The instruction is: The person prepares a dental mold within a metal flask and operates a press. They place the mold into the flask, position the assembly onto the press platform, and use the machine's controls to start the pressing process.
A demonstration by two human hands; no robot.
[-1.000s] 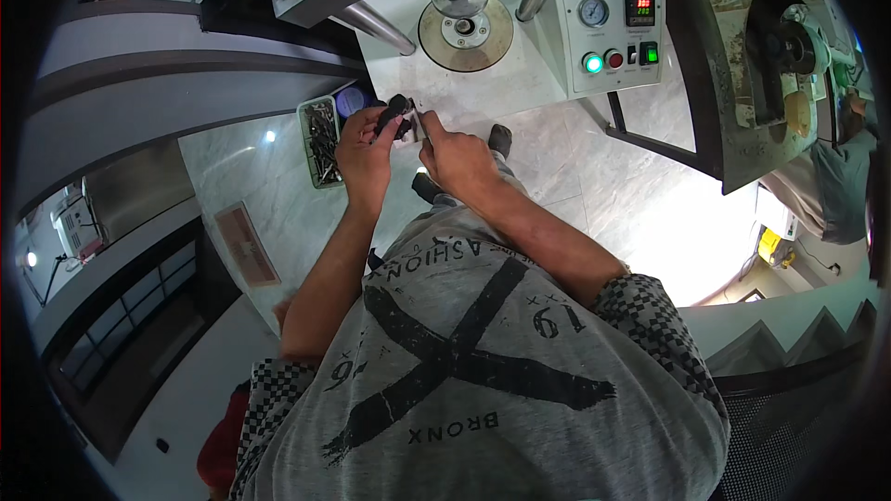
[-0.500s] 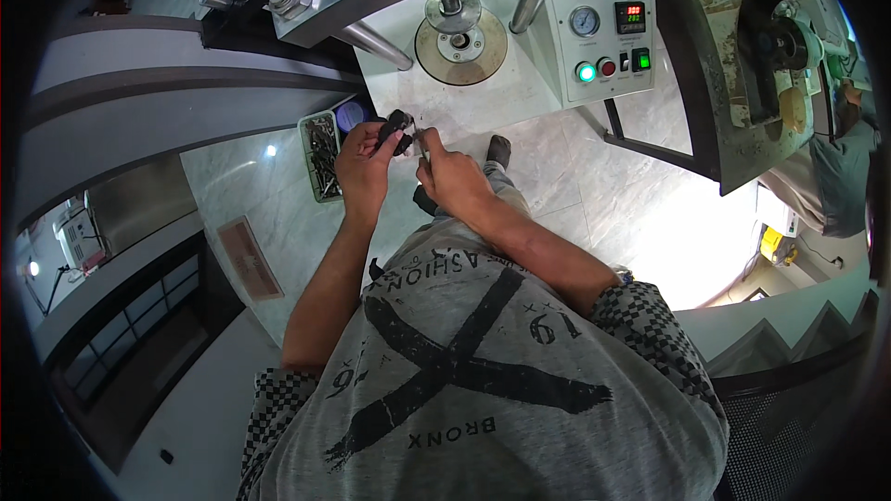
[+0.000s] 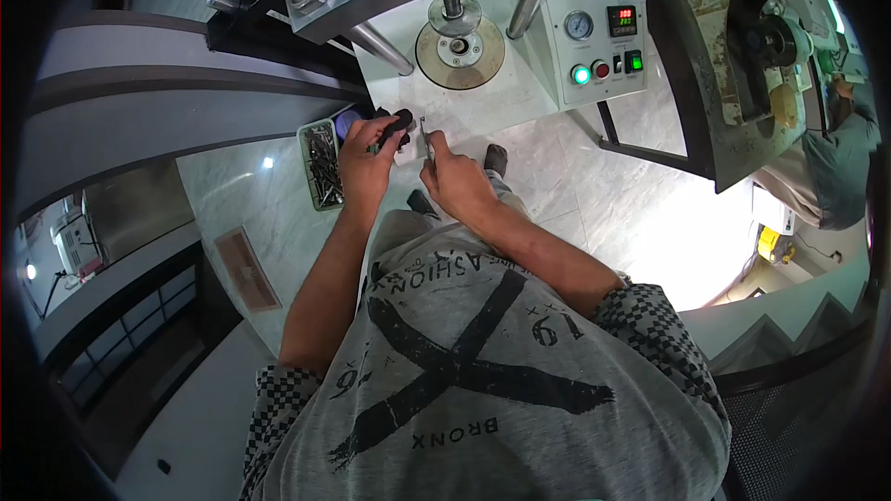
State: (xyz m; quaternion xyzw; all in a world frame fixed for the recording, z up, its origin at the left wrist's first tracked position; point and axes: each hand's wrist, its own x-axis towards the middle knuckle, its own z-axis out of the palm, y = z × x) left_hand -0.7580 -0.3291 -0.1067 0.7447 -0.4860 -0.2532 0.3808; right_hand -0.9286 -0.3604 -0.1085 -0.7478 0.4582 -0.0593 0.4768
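My left hand (image 3: pixel 365 169) is closed on a black moulded part (image 3: pixel 399 122), held up near the front edge of the press table. The part looks curved, and my fingers cover some of it. Just to its right, my right hand (image 3: pixel 459 184) grips a slim metal hand tool (image 3: pixel 428 144). The tool's narrow tip points away from me, a small gap from the black part. Whether it is a blade or a pair of snips is too small to tell. Left of my left hand stands a green tray (image 3: pixel 327 204) of dark, slender pieces, beside a purple round container (image 3: pixel 347 121).
Ahead is a white press table (image 3: pixel 520 93) with a round plate (image 3: pixel 460 60) under a metal ram. A control panel (image 3: pixel 603 37) with a gauge and lit green buttons stands to its right. Farther right are another machine (image 3: pixel 756 56) and a person (image 3: pixel 843 162).
The black part has turned in my left fingers. My right hand has drawn slightly back, so the tool tip now sits apart from the part.
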